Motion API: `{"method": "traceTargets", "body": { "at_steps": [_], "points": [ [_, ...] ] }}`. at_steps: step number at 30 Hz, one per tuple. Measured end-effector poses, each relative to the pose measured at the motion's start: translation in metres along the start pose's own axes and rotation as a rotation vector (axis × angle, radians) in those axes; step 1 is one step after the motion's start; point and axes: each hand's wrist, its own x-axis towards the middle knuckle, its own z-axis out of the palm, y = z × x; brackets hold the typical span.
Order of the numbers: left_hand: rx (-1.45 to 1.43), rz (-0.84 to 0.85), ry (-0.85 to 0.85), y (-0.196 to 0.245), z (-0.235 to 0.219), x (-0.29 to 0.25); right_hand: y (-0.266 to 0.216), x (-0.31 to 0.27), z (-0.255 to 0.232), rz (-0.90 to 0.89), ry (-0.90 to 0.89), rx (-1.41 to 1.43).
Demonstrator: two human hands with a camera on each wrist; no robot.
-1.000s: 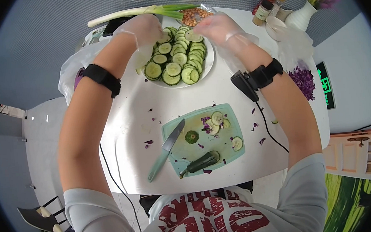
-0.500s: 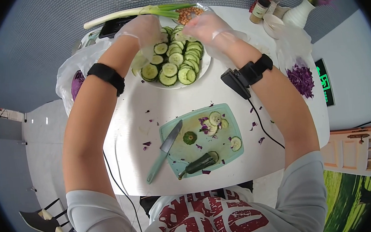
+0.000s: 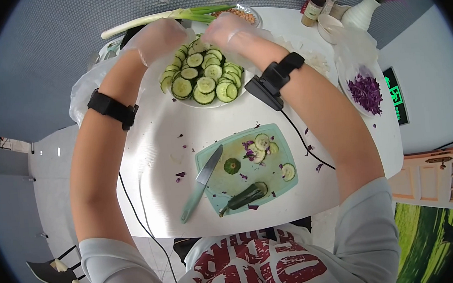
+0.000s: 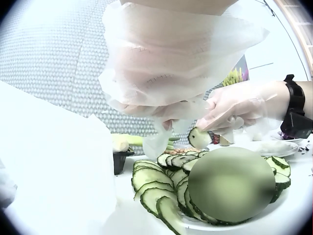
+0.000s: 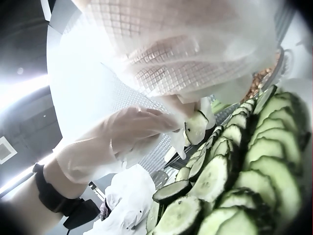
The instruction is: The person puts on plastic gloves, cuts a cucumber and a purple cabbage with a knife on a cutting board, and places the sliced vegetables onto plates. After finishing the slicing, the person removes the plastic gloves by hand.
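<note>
Both hands wear clear plastic gloves and hover over the far part of a white plate (image 4: 264,215) heaped with overlapping cucumber slices (image 3: 205,84). Between thumb and fingers, my right hand (image 3: 231,29) pinches a single pale cucumber slice (image 4: 199,138), held above the others. Close beside it is my left hand (image 3: 161,37), its fingertips near that slice in the right wrist view. Loose glove plastic covers the left fingers, and I cannot tell whether they hold anything.
Nearer lies a green cutting board (image 3: 266,173) with a knife (image 3: 203,178), a cucumber piece (image 3: 245,196) and scraps. A leek (image 3: 145,23) and a dish of peanuts (image 3: 246,15) stand behind the plate. Shredded purple cabbage (image 3: 365,93), a spice jar (image 3: 313,11) and a vase (image 3: 360,16) are at right.
Both hands have moved left in the head view, the right one further, in toward the left hand. More of the plate's right side and of the cabbage dish shows now.
</note>
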Motion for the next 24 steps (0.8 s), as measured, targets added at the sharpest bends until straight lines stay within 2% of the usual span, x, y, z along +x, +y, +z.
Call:
{"method": "traceTargets", "body": {
  "at_steps": [2,3,5,10,12,16,18,19,21,22,24],
  "points": [
    [-0.009,-0.031,-0.021,0.003,-0.001,-0.003,-0.015,-0.007,-0.012,0.076,-0.101,0.016],
    [-0.02,-0.066,-0.042,0.003,0.0,-0.005,-0.018,-0.003,-0.007,0.078,-0.102,0.018],
    [-0.024,-0.036,-0.037,0.002,0.001,-0.009,-0.022,0.006,0.004,0.195,-0.102,-0.063],
    [0.07,0.047,-0.057,-0.005,0.007,-0.013,-0.013,0.024,0.027,0.135,-0.139,-0.156],
    [0.709,0.446,-0.033,-0.007,0.01,-0.013,-0.011,0.026,0.031,0.129,-0.143,-0.159],
    [0.593,0.436,-0.053,0.005,0.011,-0.022,-0.016,0.024,0.027,0.178,-0.168,-0.135],
    [0.385,0.276,-0.058,0.016,0.012,-0.027,-0.019,0.019,0.019,0.206,-0.198,-0.1],
    [0.38,0.279,-0.064,0.014,0.015,-0.028,-0.021,0.014,0.015,0.254,-0.188,-0.056],
    [0.59,0.524,-0.012,0.004,0.024,-0.027,-0.022,0.005,0.005,0.312,-0.186,-0.011],
    [0.581,0.532,-0.02,0.0,0.028,-0.023,-0.021,0.001,0.002,0.3,-0.107,0.025],
    [0.389,0.247,-0.231,-0.007,0.036,-0.014,-0.01,-0.001,0.005,0.23,-0.011,0.031]
  ]
}}
